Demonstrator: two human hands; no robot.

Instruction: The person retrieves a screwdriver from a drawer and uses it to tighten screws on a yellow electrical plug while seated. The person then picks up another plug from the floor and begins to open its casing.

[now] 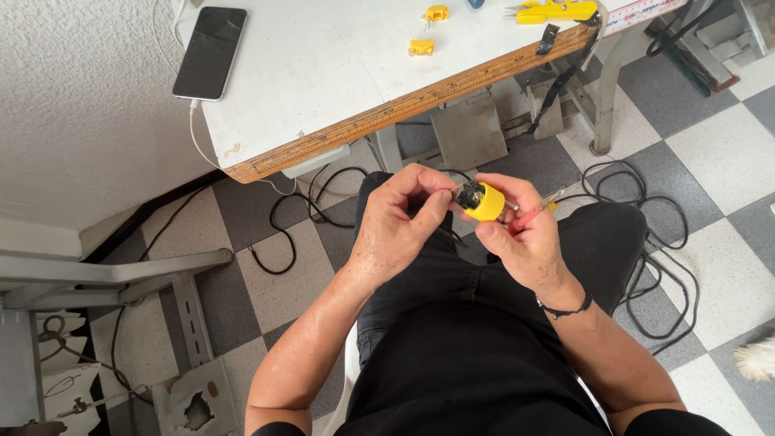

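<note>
While the person sits with both hands over the lap, the right hand [525, 238] has its fingers clamped on a small yellow plug [486, 202], a thin red-handled tool tucked alongside. The left hand [395, 226] pinches at the plug's dark open end. Loose bits could drop to the checkered floor [710, 153]. Beyond, yellow parts [421, 47] and a phone [210, 52] lie on the table [323, 89].
</note>
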